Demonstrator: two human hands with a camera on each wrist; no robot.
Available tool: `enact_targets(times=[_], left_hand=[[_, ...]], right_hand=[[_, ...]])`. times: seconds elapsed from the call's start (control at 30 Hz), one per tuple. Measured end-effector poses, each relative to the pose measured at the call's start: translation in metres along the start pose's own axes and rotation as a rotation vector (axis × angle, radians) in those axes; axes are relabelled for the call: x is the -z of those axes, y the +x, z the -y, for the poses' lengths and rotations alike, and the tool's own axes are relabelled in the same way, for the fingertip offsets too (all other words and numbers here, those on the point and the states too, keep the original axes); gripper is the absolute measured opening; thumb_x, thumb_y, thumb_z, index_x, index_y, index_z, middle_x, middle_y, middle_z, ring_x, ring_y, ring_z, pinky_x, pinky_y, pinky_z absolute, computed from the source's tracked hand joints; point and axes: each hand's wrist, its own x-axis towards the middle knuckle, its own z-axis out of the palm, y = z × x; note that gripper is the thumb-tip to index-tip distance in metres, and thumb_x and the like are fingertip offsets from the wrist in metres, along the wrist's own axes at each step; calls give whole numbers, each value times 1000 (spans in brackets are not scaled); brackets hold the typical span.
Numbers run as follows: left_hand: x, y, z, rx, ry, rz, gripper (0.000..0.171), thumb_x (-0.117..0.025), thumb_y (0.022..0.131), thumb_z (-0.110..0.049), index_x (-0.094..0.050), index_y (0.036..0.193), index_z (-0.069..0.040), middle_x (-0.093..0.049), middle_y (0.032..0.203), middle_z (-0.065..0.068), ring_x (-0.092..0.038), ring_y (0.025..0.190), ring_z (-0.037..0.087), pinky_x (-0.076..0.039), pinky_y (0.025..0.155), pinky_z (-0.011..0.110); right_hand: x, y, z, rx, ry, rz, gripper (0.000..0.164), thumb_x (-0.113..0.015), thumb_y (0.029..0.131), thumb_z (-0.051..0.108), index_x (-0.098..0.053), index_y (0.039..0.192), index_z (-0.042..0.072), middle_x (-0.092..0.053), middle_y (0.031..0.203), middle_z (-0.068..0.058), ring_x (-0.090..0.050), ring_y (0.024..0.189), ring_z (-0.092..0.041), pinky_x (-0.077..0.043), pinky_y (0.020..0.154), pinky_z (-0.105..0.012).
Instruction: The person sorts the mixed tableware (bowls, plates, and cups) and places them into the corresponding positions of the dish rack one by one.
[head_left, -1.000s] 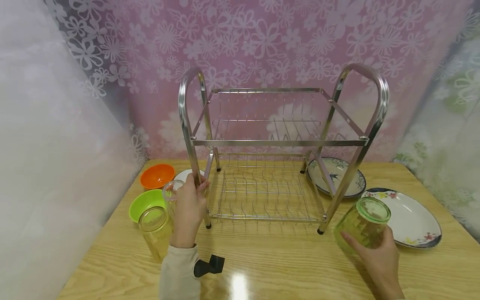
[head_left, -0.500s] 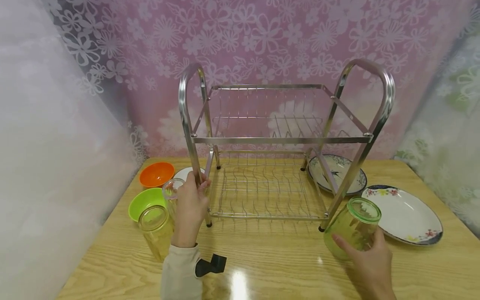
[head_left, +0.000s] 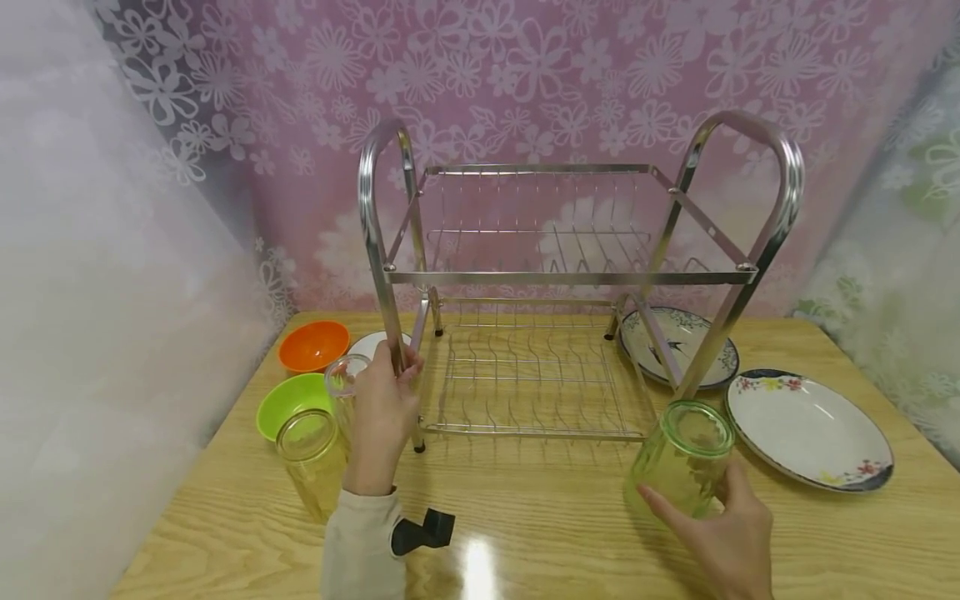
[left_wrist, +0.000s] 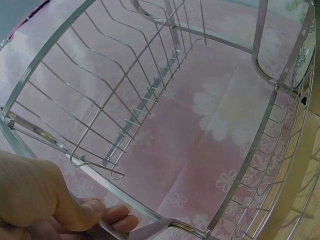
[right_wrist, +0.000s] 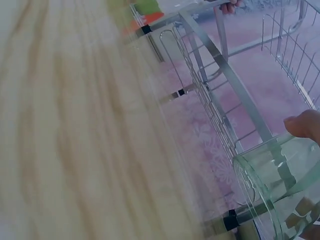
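At the rack's left front post, my left hand (head_left: 381, 417) grips the metal tube of the two-tier dish rack (head_left: 577, 277). The left wrist view shows its thumb and fingers (left_wrist: 115, 217) curled round the tube. My right hand (head_left: 723, 533) holds a green-tinted drinking glass (head_left: 671, 475), thumb on one side and fingers on the other. The glass is tilted with its thick green base up; it overlaps the rack's right front leg in the head view. In the right wrist view its open rim (right_wrist: 265, 200) is close to the rack's lower wires.
Left of the rack are a yellow glass (head_left: 311, 467), a clear glass mug (head_left: 343, 385), a green bowl (head_left: 288, 404), an orange bowl (head_left: 313, 346) and a white dish (head_left: 367, 343). On the right lie a flowered oval plate (head_left: 813, 425) and a blue-patterned plate (head_left: 678, 337).
My right hand has carried the green glass leftward, from beside the oval plate to in front of the rack's right front leg. My left hand keeps its grip on the post.
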Motion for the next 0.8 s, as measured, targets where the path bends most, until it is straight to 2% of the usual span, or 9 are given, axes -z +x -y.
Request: enact_targets(times=[0.13,0.3,0.57,0.6,0.8], left_hand=[[0,-1,0,12,-3,2,13,-57,91,9,-53,102,4,-68,95,19,-65,79,31,-50,62,39],[0,0,-1,23,1,12,15,-58,91,9,-52,103,3,-67,95,18,-64,79,30,-53,66,41],[-1,0,-2,22,-16,11,16,-57,91,11,-51,104,4,-66,95,19,-65,82,32,-53,68,42],[-1,0,-2,22,-19,12,16,-56,91,11,-51,104,4,-66,96,19,-65,83,33,-52,68,42],[-1,-1,-2,7,-20,14,15,-55,91,11,-51,104,4,-66,95,19,-65,82,33,-51,65,41]], right_hand=[[-2,-2,3,20,24,22,84,-96,55,17,-54,127,5,-66,113,-17,-45,87,18,-37,73,-4],[-4,-3,6,66,36,5,82,-96,54,13,-56,125,4,-68,108,-16,-48,85,18,-40,71,-4],[-6,-2,10,114,46,-6,82,-96,53,11,-56,125,3,-68,108,-13,-48,88,18,-40,74,-5],[-7,-2,11,124,50,-6,83,-96,52,10,-56,125,3,-68,108,-11,-49,89,17,-40,75,-5],[-8,-1,16,145,59,6,82,-96,51,9,-58,123,3,-61,103,18,-52,91,14,-42,77,-7]])
